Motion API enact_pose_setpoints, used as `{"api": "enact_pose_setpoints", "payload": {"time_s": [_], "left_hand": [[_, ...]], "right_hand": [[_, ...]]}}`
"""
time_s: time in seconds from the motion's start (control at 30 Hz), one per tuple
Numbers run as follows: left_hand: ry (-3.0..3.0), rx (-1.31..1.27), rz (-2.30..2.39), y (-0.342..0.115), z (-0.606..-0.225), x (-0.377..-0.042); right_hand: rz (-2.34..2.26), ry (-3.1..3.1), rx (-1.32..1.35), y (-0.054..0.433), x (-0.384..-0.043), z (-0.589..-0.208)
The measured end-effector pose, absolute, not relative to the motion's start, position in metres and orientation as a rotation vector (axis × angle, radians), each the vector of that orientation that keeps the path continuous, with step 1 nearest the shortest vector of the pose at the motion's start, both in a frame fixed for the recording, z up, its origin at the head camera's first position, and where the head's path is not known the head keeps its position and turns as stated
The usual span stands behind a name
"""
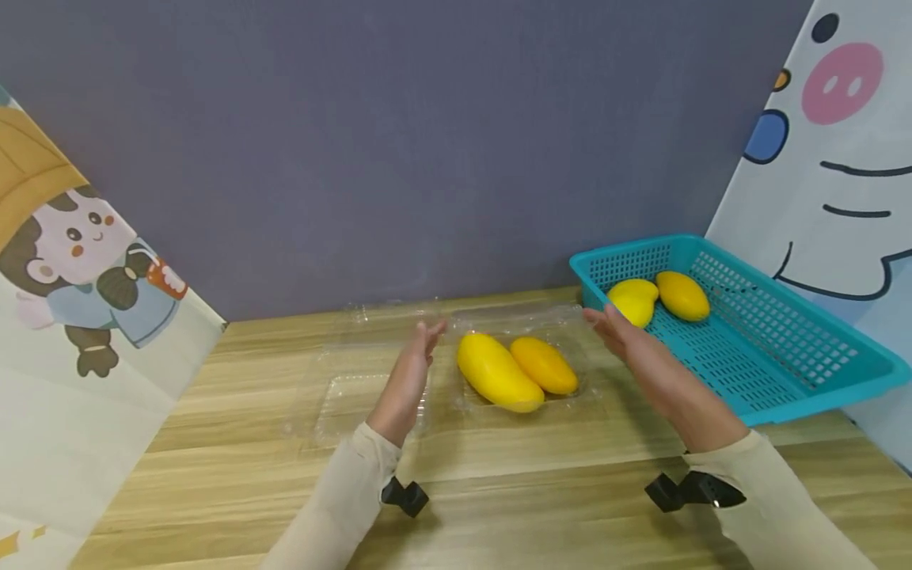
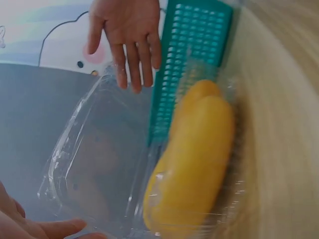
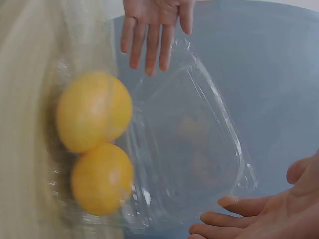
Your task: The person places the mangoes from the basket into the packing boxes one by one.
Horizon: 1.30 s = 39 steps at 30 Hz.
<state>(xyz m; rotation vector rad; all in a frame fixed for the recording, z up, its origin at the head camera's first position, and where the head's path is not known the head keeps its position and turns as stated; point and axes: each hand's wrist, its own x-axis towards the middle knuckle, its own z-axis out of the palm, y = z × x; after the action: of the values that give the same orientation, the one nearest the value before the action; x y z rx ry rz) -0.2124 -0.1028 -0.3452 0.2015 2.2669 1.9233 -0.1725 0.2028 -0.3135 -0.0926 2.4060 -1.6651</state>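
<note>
Two yellow mangoes, a larger mango [image 1: 497,375] and a smaller mango [image 1: 545,366], lie side by side in a clear plastic clamshell box on the table. The box's lid [image 3: 194,134] stands raised behind the fruit. My left hand [image 1: 408,381] is at the left of the box, fingers straight and palm turned inward. Opposite it, my right hand [image 1: 666,380] is held beside the box's right end with its fingers extended. Neither hand holds anything. In both wrist views the fingertips appear close to the lid's sides.
A second clear plastic box [image 1: 370,396] lies open at the left. To the right stands a teal basket [image 1: 777,400] with two more mangoes [image 1: 682,296] at its far end. A grey wall [image 1: 427,158] rises behind the table, and cartoon-printed panels [image 1: 93,277] flank it.
</note>
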Motion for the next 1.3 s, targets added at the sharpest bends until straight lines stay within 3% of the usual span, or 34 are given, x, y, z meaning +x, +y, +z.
{"api": "enact_pose_setpoints", "payload": {"time_s": [0.47, 1.3], "left_hand": [[2.349, 0.265, 1.83, -0.082, -0.36, -0.189], [2.344, 0.075, 1.846, -0.06, -0.387, -0.18]], "right_hand": [[-1.685, 2.458, -0.125, 0.194, -0.163, -0.336], [-1.752, 2.399, 0.087, 0.186, -0.167, -0.362]]}}
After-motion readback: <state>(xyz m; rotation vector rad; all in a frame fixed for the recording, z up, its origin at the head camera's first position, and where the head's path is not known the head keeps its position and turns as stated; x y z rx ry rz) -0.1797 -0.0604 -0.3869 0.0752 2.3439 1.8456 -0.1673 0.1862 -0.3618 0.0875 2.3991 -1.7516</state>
